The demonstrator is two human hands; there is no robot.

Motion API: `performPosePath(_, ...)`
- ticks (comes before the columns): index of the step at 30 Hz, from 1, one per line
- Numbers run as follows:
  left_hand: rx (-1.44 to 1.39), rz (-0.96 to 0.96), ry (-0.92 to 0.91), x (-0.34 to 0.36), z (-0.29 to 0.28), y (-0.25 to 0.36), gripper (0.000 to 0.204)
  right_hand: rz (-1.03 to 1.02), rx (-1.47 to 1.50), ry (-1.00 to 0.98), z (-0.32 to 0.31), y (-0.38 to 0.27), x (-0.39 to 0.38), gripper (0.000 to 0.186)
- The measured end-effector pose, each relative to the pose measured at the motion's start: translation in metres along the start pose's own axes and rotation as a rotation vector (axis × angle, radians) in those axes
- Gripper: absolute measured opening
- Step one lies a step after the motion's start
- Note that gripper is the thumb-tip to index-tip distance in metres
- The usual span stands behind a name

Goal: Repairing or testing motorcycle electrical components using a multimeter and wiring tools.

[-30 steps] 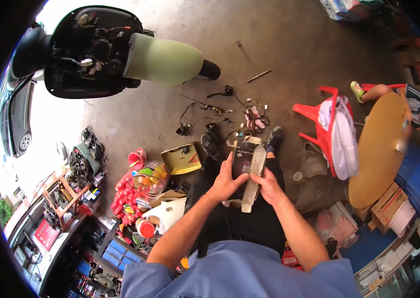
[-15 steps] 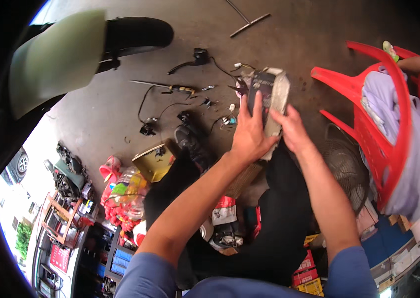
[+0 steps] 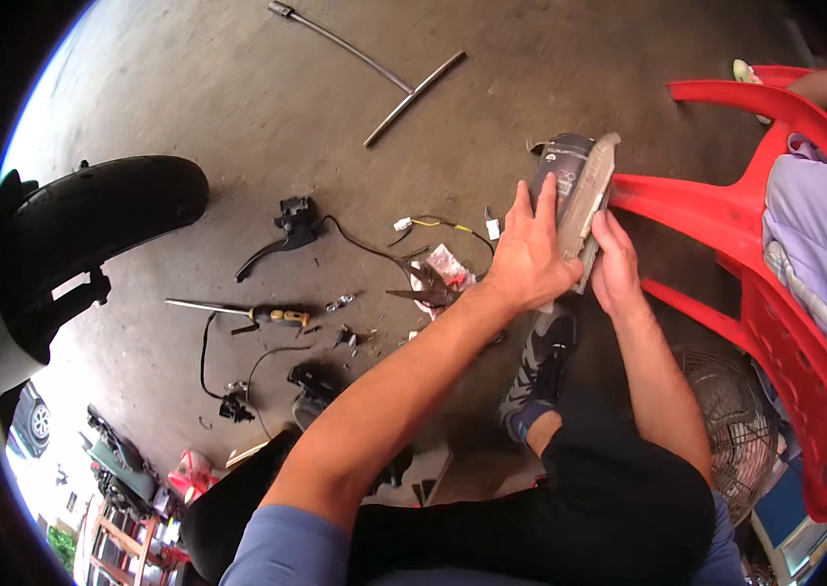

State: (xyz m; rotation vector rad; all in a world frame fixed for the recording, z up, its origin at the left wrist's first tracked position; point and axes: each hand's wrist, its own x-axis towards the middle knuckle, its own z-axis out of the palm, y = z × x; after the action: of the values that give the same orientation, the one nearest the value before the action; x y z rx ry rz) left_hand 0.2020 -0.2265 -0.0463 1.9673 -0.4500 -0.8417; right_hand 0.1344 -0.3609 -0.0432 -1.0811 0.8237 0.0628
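Note:
A worn, torn cardboard box (image 3: 584,215) is held between my hands, above the floor at the right of centre. A dark, printed thing (image 3: 558,161) shows along its left side; whether it is a packet or a can I cannot tell. My left hand (image 3: 530,252) lies over the near end, two fingers stretched up the dark face and the thumb on the cardboard. My right hand (image 3: 616,266) presses its fingers against the box's right side. Left of the box, a pale crumpled packet (image 3: 447,266) and a dark pointed tool (image 3: 423,295) lie on the floor, partly behind my left arm.
On the floor are a black lever assembly (image 3: 286,232) with a cable, a screwdriver (image 3: 281,317), a T-handle wrench (image 3: 413,93) and small connectors. A black tyre (image 3: 101,210) stands at left. A red plastic chair (image 3: 755,234) and a fan (image 3: 726,420) stand at right.
The whole view has swung, so the floor parts sit lower and the T-handle wrench shows fully. The box has shifted right and slightly up in the picture, still between both hands.

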Motion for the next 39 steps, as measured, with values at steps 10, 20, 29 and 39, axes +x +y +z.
performPosePath(10, -0.61, -0.063, 0.106, -0.02, -0.027, -0.033, 0.081, -0.053, -0.373, 0.181, -0.041, 0.035, 0.011, 0.037)
performPosePath(20, -0.024, -0.06, 0.514, -0.057, -0.051, -0.083, 0.066, -0.361, -0.848, 0.358, -0.047, 0.044, 0.013, 0.039)
performPosePath(29, 0.009, -0.083, 0.398, -0.115, -0.057, -0.08, 0.039, -0.129, -1.232, 0.411, -0.009, 0.05, 0.033, 0.069)
performPosePath(39, -0.377, -0.067, 0.337, -0.162, -0.128, -0.005, 0.041, -0.317, -0.662, -0.246, 0.048, -0.01, -0.053, 0.044)
